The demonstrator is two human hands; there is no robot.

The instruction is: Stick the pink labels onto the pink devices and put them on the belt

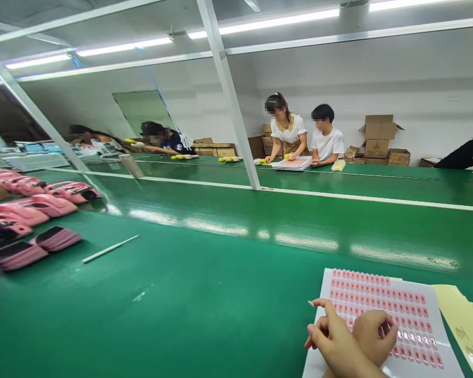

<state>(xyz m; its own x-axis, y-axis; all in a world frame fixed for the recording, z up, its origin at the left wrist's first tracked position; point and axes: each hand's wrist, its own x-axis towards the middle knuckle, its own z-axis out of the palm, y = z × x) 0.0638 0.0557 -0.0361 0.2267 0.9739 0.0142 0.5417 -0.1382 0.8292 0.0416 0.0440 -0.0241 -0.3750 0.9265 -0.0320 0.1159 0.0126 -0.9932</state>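
I find my right hand (334, 337) released, cannot tell the grip of my left hand (373, 334), and judge a dragging wrist could dislodge pink nails (381, 294) from the white sheet (451, 360) beneath on the table (205, 294).

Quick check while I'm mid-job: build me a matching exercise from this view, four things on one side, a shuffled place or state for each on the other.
Column one
1. Thin white stick
2. White sheet
3. Yellow paper
4. Cardboard boxes

Column two
A. Along the white sheet's right edge
B. Near the back wall
C. Bearing rows of pink pieces
D. On the green table, picture's left half

Pairs: 1-D, 2-C, 3-A, 4-B
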